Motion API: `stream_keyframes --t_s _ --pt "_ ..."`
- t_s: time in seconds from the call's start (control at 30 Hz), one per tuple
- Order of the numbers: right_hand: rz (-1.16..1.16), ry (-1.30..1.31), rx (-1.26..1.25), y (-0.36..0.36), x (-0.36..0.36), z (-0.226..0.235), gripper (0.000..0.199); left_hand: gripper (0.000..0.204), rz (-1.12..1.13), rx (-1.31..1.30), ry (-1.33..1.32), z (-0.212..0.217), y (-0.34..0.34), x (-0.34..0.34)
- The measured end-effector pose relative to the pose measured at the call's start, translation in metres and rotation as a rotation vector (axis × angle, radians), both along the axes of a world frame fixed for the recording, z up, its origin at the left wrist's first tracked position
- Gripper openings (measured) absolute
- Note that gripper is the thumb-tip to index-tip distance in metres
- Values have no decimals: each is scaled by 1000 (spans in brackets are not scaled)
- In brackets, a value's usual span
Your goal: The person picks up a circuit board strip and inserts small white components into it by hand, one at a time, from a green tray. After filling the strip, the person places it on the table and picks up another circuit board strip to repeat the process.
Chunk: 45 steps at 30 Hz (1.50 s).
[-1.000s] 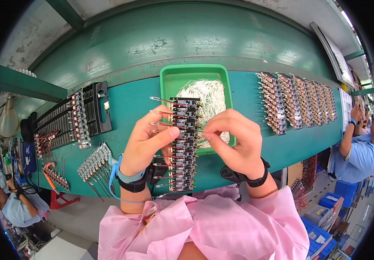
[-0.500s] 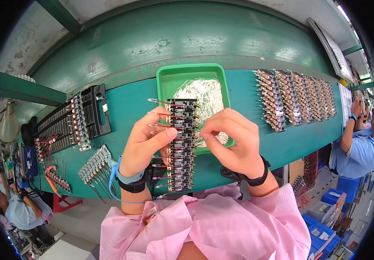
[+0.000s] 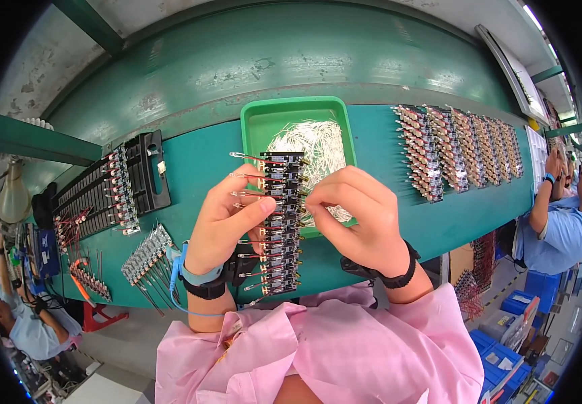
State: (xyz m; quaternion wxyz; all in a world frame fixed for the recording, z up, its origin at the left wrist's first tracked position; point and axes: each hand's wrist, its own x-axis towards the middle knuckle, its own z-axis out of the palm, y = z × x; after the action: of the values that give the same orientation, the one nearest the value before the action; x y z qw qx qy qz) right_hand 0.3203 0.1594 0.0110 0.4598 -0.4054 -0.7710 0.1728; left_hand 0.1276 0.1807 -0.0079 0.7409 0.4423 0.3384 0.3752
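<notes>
Teal desk (image 3: 203,168), curved by the lens, crowded on both flanks. Left side: a black slotted rack (image 3: 112,185) loaded with small boards and red-tipped leads, lying slantwise; nearer the desk edge a loose fan of grey metal pins (image 3: 146,252), and further left a smaller cluster of red-and-orange leaded parts (image 3: 89,277). Right side: several rows of long populated circuit strips (image 3: 463,148) laid side by side, well apart from the hands. Dead centre at the back, a green rectangular plastic tray (image 3: 263,120) holding a heap of thin white wire-like components (image 3: 311,145); the near end of the tray is hidden behind the hands and the strip. In front of it, a long narrow black circuit strip with red leads sticking out to its left (image 3: 281,225) is held upright above the desk (its top end overlaps the tray in view). Left hand (image 3: 220,225) grip closed on the strip's left edge, thumb across the front. Right hand (image 3: 365,225) at the strip's right edge, fingertips pinched narrow around something too small to make out. Both wrists carry dark bands; a blue coiled cord runs from the left one. Pink sleeves below. A person in a blue shirt (image 3: 557,225) works at far right; another person sits at lower left (image 3: 25,323).
</notes>
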Motion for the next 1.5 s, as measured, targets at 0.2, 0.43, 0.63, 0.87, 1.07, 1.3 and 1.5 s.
stream_keyframes --t_s 0.2,0.43,0.63,0.87,1.07,1.3,1.5 --pt "-23 36 -65 -2 1 -1 18 26 24 10 -3 0 -2 -1" --pt "-14 51 -97 0 5 -3 17 28 74 -93 -36 -1 -2 6" --pt "-21 39 -61 1 6 -5 16 27 -30 -81 -39 -4 2 2" --pt "-44 324 -243 -8 8 -9 17 25 8 -77 -71 -4 3 4" --pt "6 252 -123 -13 3 -11 23 24 35 -85 -44 -3 2 4" --pt "15 143 103 -10 1 -14 33 22 32 -79 -67 -5 2 3" --pt "-14 130 173 -10 -1 -17 37 22 9 -94 -69 -3 2 3"
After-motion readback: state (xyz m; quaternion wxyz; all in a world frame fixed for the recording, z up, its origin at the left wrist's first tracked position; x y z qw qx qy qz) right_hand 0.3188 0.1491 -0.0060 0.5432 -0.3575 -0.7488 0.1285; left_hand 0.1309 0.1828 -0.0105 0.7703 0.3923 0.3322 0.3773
